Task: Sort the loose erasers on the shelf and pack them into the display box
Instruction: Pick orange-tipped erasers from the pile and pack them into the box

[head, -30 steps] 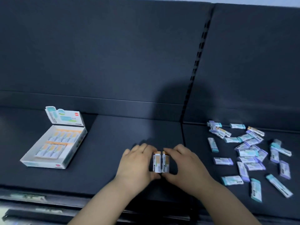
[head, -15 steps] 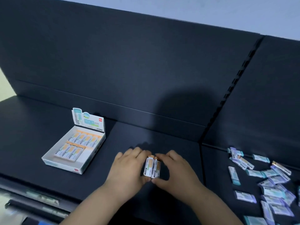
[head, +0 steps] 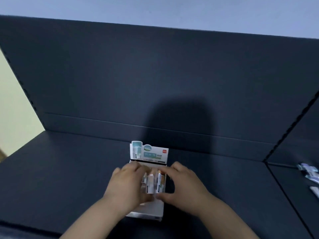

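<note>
Your dark shelf spreads wide, and the display box sits on it at centre, its printed lid flap standing upright behind. Your left hand and right hand are over the open box, pressing a small bunch of erasers between them. A few loose erasers lie at the far right edge

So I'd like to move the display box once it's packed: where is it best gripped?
Probably by the two long side walls of the display box, one hand coming in from each side. The tray is shallow and open-topped, its header card stands upright at the back and looks too flimsy to lift by.
</note>
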Available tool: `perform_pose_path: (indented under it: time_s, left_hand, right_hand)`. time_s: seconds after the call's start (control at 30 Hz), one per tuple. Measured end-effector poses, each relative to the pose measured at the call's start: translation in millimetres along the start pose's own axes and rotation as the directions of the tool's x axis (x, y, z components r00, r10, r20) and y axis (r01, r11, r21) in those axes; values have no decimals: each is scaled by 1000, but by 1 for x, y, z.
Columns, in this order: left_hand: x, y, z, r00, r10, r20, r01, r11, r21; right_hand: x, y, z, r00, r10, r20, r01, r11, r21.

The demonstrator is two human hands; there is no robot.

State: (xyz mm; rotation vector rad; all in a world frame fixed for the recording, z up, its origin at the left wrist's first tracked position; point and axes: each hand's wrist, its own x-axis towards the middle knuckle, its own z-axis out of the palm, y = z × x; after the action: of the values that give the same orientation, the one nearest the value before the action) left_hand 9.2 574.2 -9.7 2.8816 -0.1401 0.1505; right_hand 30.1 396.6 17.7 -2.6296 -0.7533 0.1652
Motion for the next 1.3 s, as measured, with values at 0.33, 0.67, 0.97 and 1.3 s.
perform_pose_path:
  time_s: [0.33, 0.67, 0.97, 1.3]
  left_hand:
    - [0, -21, 12, 964, 210, 164, -225, 971, 77]
    - [2, -22, 11, 955, 231, 187, -247, 967, 64]
    - [0, -20, 7, 938, 269, 221, -290, 954, 70]
    - [1, -16, 5, 927, 310, 211, -337, 935, 109]
  right_hand:
    - [9, -25, 26, 973, 195, 120, -159, 952, -260]
    - [11, -33, 30, 935, 327, 135, -261, 896, -360]
    - [7, -38, 30, 924, 358, 135, -277, 869, -410]
    - [-1, -35, 35, 928, 356, 108, -300, 888, -348]
